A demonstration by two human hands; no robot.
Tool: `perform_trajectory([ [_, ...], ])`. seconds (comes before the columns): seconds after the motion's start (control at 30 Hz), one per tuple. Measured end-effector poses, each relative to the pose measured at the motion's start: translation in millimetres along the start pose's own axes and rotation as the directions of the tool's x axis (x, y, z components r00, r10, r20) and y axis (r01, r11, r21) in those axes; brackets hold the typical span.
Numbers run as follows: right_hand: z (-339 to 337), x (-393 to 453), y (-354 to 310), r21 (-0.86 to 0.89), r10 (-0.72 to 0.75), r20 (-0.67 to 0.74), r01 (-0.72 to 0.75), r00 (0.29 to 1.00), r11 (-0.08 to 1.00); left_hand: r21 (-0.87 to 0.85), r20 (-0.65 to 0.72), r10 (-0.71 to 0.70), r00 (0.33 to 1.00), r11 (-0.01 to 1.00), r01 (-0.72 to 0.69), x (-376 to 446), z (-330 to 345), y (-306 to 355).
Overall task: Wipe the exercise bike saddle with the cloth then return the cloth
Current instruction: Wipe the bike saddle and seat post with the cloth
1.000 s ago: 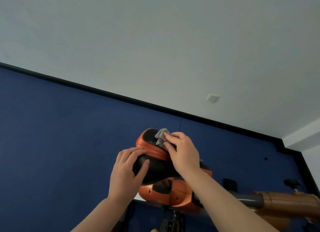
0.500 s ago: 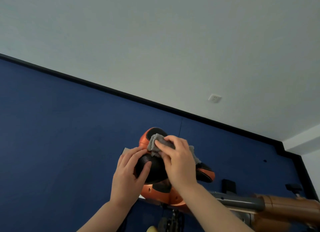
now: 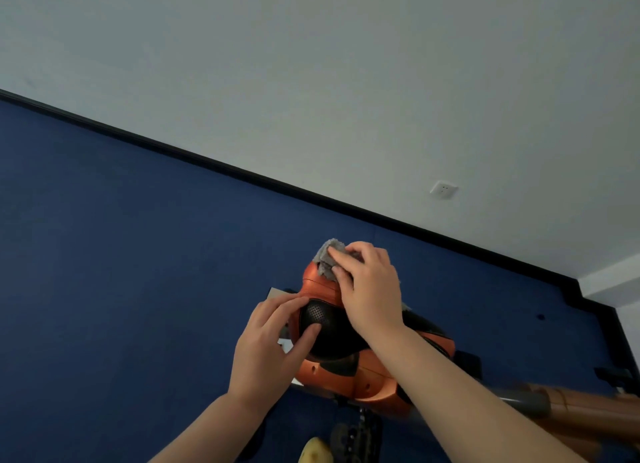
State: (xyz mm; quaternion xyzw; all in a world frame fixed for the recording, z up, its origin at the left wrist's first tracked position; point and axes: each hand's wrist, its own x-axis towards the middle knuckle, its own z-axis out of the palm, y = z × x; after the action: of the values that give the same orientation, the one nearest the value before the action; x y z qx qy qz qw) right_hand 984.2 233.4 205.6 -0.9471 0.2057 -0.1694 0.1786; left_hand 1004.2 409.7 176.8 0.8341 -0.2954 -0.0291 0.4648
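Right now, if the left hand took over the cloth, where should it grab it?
Pinch the cloth's bunched tuft sticking out beyond the right hand's fingertips at the saddle's far end, coming from the left; the rest lies pinned under that hand.

A dark blue floor (image 3: 121, 289) meets a pale grey wall (image 3: 311, 81) along a black skirting strip (image 3: 194, 157). A white socket (image 3: 444, 189) sits on that wall.
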Motion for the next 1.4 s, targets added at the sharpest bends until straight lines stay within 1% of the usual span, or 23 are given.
perform_trajectory([
  [0.1,-3,-15,-1,-0.073,-0.225,0.065,0.229,0.972,0.971,-0.027,0.011,0.007,1.0,1.0,-0.007,-1,-3,-3],
  [0.13,-4,-13,3,-0.067,-0.246,0.081,0.251,0.966,0.966,-0.037,0.012,0.005,1.0,0.999,-0.005,-1,-3,-3],
  [0.17,-5,-9,6,-0.044,-0.219,0.081,0.223,0.972,0.974,-0.046,0.013,0.003,1.0,0.999,-0.003,0,-4,-2],
  [0.23,-2,-2,3,0.016,-0.083,0.043,0.082,0.996,0.996,-0.052,0.018,0.008,1.0,0.999,-0.007,1,-5,-3],
  [0.3,2,-4,-8,0.005,-0.005,0.004,0.005,1.0,1.0,-0.039,0.046,0.021,0.999,0.999,-0.019,3,-7,-5],
  [0.43,-1,-18,-12,-0.081,-0.186,0.065,0.191,0.98,0.978,-0.047,0.069,0.024,0.997,0.999,-0.021,7,-11,-8],
  [0.47,-3,-15,-9,-0.084,-0.204,0.079,0.21,0.976,0.974,-0.051,0.067,0.022,0.998,0.999,-0.019,8,-10,-7],
  [0.57,-6,6,-6,-0.027,-0.205,0.144,0.211,0.968,0.977,-0.07,0.05,0.023,0.998,0.997,-0.019,13,-9,-3],
  [0.67,-7,37,1,0.036,-0.226,0.315,0.226,0.922,0.973,-0.095,0.052,0.034,0.998,0.995,-0.029,17,-8,-3],
  [0.73,-6,61,10,0.057,-0.168,0.452,0.16,0.876,0.985,-0.122,0.057,0.033,0.998,0.992,-0.026,20,-6,-4],
  [0.8,-1,76,14,0.075,-0.117,0.521,0.092,0.845,0.993,-0.144,0.059,0.03,0.998,0.989,-0.021,23,-3,-5],
  [0.83,1,78,13,0.096,-0.119,0.532,0.08,0.838,0.992,-0.153,0.059,0.032,0.998,0.988,-0.022,25,-2,-5],
  [0.9,5,72,8,0.132,-0.182,0.539,0.131,0.822,0.983,-0.174,0.048,0.044,0.998,0.984,-0.035,28,2,-6],
  [0.97,2,70,7,0.168,-0.258,0.568,0.196,0.782,0.966,-0.192,0.042,0.058,0.997,0.98,-0.049,31,5,-8],
  [1.0,0,73,9,0.187,-0.269,0.586,0.196,0.764,0.963,-0.198,0.042,0.065,0.997,0.979,-0.055,32,6,-10],
  [1.03,-1,79,13,0.206,-0.258,0.601,0.165,0.756,0.964,-0.202,0.045,0.07,0.997,0.978,-0.06,33,7,-13],
  [1.1,-3,88,18,0.242,-0.195,0.604,0.055,0.773,0.969,-0.208,0.046,0.072,0.996,0.976,-0.061,34,8,-16],
  [1.17,0,87,17,0.271,-0.184,0.578,0.026,0.795,0.962,-0.224,0.038,0.075,0.996,0.972,-0.064,35,8,-17],
  [1.2,2,82,13,0.285,-0.228,0.564,0.072,0.794,0.956,-0.232,0.037,0.079,0.996,0.97,-0.068,36,8,-17],
  [1.27,3,75,9,0.294,-0.338,0.556,0.201,0.76,0.935,-0.237,0.046,0.085,0.995,0.969,-0.072,38,7,-16],
  [1.3,2,75,9,0.299,-0.351,0.561,0.212,0.749,0.93,-0.232,0.059,0.085,0.995,0.97,-0.069,39,6,-16],
  [1.33,0,78,13,0.313,-0.321,0.568,0.162,0.758,0.936,-0.226,0.074,0.085,0.994,0.972,-0.066,40,5,-15],
  [1.4,-2,83,20,0.353,-0.202,0.555,-0.009,0.807,0.936,-0.212,0.09,0.084,0.992,0.975,-0.064,43,2,-15],
])
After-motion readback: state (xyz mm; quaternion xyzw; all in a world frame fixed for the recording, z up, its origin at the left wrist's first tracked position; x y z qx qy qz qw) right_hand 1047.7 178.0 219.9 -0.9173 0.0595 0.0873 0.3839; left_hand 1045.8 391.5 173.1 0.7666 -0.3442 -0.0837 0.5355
